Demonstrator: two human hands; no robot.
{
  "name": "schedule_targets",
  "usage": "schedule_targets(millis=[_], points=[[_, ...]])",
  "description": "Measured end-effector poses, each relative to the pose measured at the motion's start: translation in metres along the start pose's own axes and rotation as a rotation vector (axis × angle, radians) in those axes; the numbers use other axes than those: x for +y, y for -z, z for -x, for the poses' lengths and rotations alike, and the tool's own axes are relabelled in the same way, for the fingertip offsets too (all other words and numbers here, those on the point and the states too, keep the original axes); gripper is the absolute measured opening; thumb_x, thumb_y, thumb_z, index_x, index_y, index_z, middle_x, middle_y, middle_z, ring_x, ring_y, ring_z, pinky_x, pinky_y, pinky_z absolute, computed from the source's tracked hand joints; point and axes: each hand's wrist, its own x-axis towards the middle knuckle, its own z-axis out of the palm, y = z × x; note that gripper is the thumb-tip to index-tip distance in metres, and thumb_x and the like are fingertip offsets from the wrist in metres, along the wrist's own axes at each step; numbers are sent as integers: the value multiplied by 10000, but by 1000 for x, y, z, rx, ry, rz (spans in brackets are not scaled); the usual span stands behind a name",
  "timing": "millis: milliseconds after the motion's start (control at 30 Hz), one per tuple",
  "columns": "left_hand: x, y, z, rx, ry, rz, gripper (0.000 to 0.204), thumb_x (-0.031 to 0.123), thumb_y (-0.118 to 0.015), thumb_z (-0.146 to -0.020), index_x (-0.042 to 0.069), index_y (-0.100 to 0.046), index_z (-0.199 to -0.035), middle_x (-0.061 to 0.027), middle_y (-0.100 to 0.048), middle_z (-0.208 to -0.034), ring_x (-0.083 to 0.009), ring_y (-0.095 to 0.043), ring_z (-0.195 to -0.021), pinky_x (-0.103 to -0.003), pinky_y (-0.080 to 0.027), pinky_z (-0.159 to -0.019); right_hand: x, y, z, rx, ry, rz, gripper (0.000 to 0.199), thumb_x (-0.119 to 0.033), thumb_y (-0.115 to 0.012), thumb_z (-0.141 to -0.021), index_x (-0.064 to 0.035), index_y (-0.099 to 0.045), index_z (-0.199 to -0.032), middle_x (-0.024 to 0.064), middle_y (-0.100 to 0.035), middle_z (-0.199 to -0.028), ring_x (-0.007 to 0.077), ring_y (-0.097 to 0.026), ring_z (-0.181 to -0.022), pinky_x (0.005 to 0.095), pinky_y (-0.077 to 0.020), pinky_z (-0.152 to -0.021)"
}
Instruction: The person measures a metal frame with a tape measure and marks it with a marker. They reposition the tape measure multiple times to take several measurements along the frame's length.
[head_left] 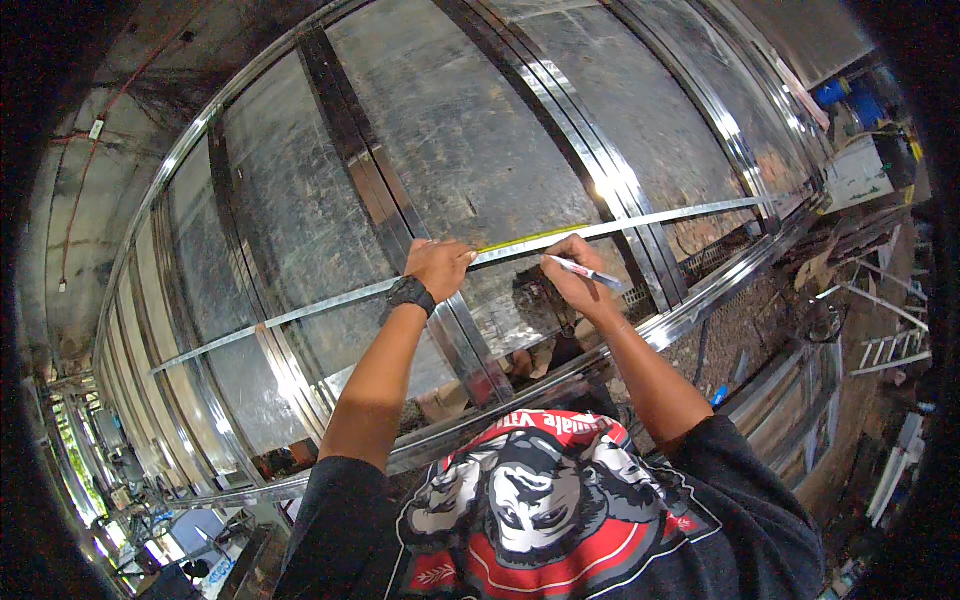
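Note:
A long thin metal strip [335,305] lies across several ribs of a large metal frame [640,205]. Along its upper edge runs a yellow measuring tape [515,241]. My left hand [438,268], with a dark watch on its wrist, is closed over the strip and the near end of the tape, pressing them at a rib. To the right, my right hand [580,282] grips a white marker pen [588,272], its dark end pointing right. That hand's fingertips rest close to the strip's lower edge; the pen's writing tip is hidden by the fingers.
Dull, scuffed sheet metal [440,120] shows between the ribs. The frame's near rail [665,325] passes in front of me. At the right are a white ladder-like rack [893,348], a blue drum [865,103] and scrap on the floor. A red cord [88,185] hangs at the left.

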Motion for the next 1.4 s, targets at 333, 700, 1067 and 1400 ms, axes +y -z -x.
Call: schedule_targets(millis=[333, 700, 1067, 1400], points=[[-3, -5, 0, 38, -18, 1, 317, 362, -565, -1039, 143, -793, -1011, -50, -750, -948, -288, -690, -917, -450, -426, -913, 4, -23, -16, -99, 85, 127, 202, -170, -770, -927, -23, -648, -991, 83, -690, -823, 121, -610, -758, 315, -517, -695], [-1, -4, 2, 71, -35, 13, 310, 354, -559, -1039, 145, -779, -973, -56, -737, -913, -297, -685, -881, -458, -425, -877, 4, -26, -18, -92, 184, 108, 196, -167, -768, -924, -26, -647, -985, 93, -681, -812, 158, -619, -719, 328, -517, -674], [-1, -3, 1, 37, -21, -20, 296, 352, -567, -1035, 152, -783, -1003, -62, -721, -901, -294, -680, -893, -460, -425, -879, 4, -29, -19, -65, 251, 133, 191, -171, -773, -919, -30, -657, -976, 95, -666, -779, 160, -610, -681, 332, -508, -639], [0, -2, 1, 33, -22, 0, 318, 354, -546, -1044, 140, -778, -1007, -66, -711, -901, -300, -679, -907, -458, -422, -912, 3, -29, -19, -85, 235, 144, 185, -175, -761, -926, -34, -651, -975, 94, -645, -762, 163, -583, -665, 331, -496, -631]])
